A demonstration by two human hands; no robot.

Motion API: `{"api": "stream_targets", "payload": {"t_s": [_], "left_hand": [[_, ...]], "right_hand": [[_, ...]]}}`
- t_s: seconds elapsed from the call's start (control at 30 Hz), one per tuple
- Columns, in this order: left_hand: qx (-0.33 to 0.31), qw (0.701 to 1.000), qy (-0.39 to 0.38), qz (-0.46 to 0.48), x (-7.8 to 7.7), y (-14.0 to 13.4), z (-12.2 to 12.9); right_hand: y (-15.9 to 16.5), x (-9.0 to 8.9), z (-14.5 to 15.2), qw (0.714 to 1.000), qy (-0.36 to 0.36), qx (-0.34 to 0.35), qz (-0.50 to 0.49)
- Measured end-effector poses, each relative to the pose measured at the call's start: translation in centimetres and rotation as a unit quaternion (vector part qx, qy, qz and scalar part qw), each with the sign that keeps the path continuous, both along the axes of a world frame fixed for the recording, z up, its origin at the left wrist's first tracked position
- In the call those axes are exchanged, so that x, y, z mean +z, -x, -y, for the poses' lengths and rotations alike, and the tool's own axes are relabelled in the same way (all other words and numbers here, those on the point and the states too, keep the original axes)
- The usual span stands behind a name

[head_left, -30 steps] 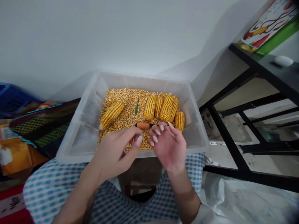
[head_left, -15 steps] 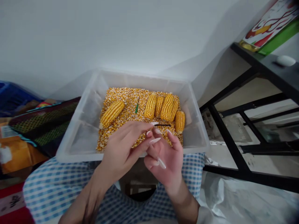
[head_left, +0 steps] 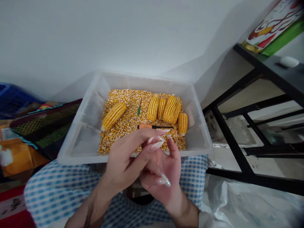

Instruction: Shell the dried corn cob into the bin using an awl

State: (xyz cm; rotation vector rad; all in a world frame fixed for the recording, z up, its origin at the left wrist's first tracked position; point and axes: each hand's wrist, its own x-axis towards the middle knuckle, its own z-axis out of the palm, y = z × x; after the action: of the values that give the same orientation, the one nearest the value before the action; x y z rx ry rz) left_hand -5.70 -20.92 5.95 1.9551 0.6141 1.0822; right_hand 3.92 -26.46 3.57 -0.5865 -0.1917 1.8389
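White wall behind; clear plastic tub [head_left: 83, 139] is resting against checked-cloth knees, holding loose kernels [head_left: 128, 120] and whole cobs [head_left: 166, 109]. Left hand [head_left: 123, 158] and right hand [head_left: 163, 172] are meeting just short of the tub's near rim, fingers loosely curled, left fingertips touching the right's; neither is gripping anything visible. Orange-handled pick [head_left: 148, 126] is lying on the kernels just beyond the fingertips. Judgement: taking it by the handle, point away from the palm, is safest.
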Motion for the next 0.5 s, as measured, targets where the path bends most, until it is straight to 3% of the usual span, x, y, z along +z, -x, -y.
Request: {"api": "stream_targets", "payload": {"t_s": [0.23, 0.37, 0.5], "left_hand": [[0.021, 0.999, -0.013, -0.031, 0.68, 0.51, -0.12], [0.034, 0.999, -0.016, -0.034, 0.84, 0.53, -0.17], [0.029, 0.999, -0.015, -0.030, 0.90, 0.44, -0.14]], "right_hand": [[0.42, 0.08, 0.33, 0.998, -0.062, 0.002, 0.017], [0.59, 0.05, 0.35, 0.996, -0.058, 0.004, 0.070], [0.73, 0.01, 0.35, 0.997, -0.055, 0.007, 0.045]]}}
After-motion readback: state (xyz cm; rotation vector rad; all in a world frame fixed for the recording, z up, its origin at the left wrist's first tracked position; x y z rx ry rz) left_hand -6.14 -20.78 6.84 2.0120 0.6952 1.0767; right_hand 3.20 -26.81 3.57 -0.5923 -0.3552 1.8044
